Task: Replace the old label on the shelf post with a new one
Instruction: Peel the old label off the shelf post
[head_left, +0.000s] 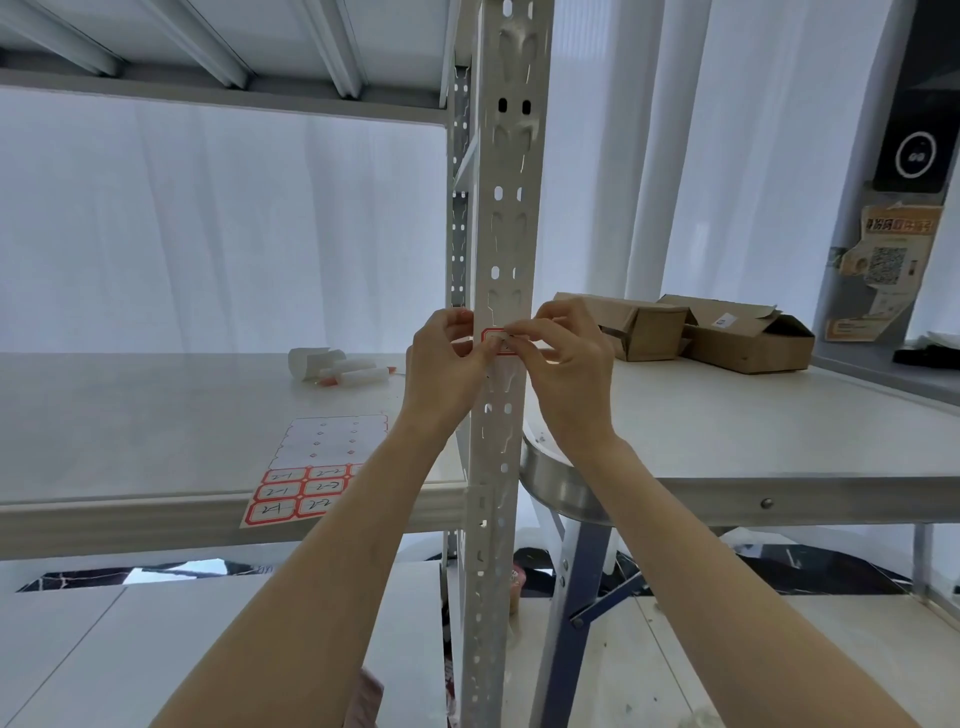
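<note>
A white perforated shelf post (506, 218) runs up the middle of the view. A small red-bordered label (492, 336) lies across its front face at hand height. My left hand (449, 364) reaches in from the left, thumb and fingertips on the label's left end. My right hand (566, 364) comes from the right, and its fingertips pinch the label's right part. My fingers hide most of the label, so I cannot tell whether it is stuck flat or lifted. A sheet of red-bordered labels (306, 478) with handwritten numbers lies on the shelf board at the left.
The shelf board (130, 415) holds a white roll and marker-like tubes (337, 366) behind the sheet. To the right stands a metal-edged table (779, 441) with open cardboard boxes (701, 332). White curtains hang behind. An upper shelf (208, 67) sits overhead.
</note>
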